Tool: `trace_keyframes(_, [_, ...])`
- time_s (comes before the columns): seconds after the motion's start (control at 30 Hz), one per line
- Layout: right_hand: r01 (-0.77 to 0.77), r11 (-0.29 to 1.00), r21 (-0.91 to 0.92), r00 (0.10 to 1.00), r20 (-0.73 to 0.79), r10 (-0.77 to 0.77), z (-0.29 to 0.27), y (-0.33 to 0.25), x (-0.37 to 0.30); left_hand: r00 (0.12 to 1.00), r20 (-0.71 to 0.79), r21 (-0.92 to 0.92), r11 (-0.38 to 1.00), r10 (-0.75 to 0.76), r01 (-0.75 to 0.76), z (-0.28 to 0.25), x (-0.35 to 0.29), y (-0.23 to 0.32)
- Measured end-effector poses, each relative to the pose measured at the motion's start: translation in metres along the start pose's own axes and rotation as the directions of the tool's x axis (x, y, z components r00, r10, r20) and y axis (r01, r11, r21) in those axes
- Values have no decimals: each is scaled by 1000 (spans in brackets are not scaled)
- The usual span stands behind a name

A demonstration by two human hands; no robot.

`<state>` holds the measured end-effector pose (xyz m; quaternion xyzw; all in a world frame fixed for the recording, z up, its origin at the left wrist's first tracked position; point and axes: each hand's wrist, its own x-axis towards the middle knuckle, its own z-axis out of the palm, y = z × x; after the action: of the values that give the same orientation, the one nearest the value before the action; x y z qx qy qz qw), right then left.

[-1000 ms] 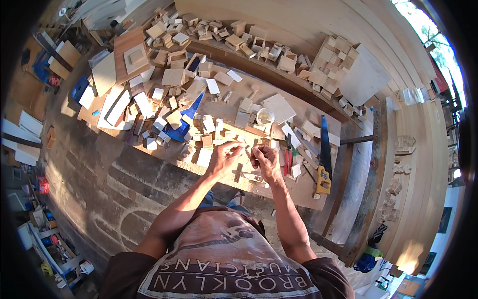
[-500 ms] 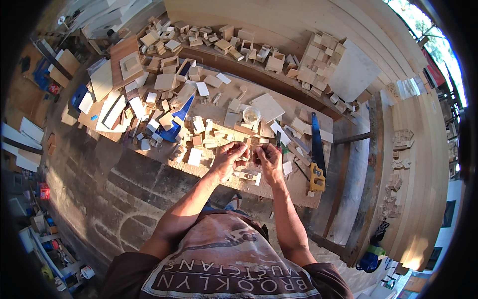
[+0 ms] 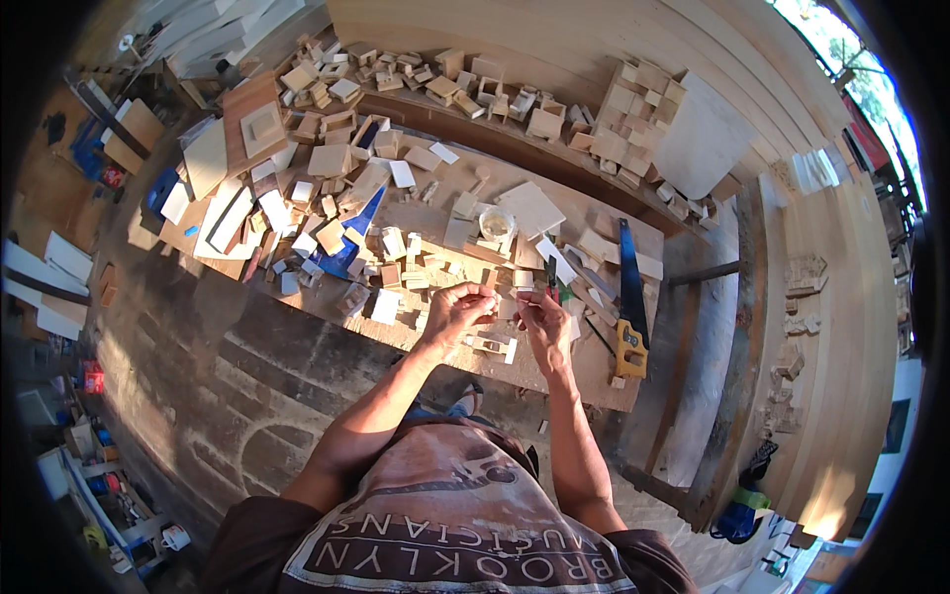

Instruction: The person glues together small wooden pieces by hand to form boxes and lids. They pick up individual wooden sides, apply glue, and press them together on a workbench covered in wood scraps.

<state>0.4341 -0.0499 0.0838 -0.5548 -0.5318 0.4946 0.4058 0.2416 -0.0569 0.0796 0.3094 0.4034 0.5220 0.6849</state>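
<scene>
Both my hands are raised over the near edge of a wooden workbench [image 3: 584, 381], a short gap between them. The fingers of my left hand [image 3: 459, 315] are closed in a pinch; whatever sits between the tips is too small to name. My right hand [image 3: 544, 325] also pinches, and its fingertips hide what they grip. Just below the hands, a small pale wooden assembly [image 3: 492, 345] lies on the bench. Beyond them stands a clear round container [image 3: 497, 226] with pale contents. A dark, narrow tool [image 3: 552, 275] lies close to my right fingers.
A handsaw with a yellow handle [image 3: 631, 346] lies to the right. Loose wooden blocks [image 3: 393, 246] and a blue triangular piece [image 3: 364, 223] crowd the left side. Small wooden pieces line a shelf [image 3: 435, 119] at the back. Long planks [image 3: 831, 346] stand at far right.
My hands have drawn slightly apart, the right one moving a little to the right and down. The small assembly and the other things on the bench stay in place.
</scene>
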Motion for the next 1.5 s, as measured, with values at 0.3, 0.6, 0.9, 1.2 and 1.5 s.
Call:
trace_keyframes(0.3, [50, 991, -124, 999, 14, -49, 34, -4, -8, 999, -9, 102, 994, 45, -43, -8, -1, -18])
trace_keyframes(0.6, [371, 895, -249, 925, 180, -333, 39, -3, -25, 977, 77, 38, 980, -199, 196, -37, -17, -18])
trace_keyframes(0.9, [122, 981, -150, 982, 164, -97, 26, -1, -14, 953, 189, 249, 950, -237, 187, -24, 7, 4])
trace_keyframes(1.2, [202, 952, -228, 977, 112, -180, 20, 7, -15, 935, 146, 140, 943, -323, 304, -20, 13, -11])
trace_keyframes(1.5, [285, 772, -569, 957, 119, -266, 20, 70, -26, 999, 29, 876, 481, 40, -45, -41, -6, -30])
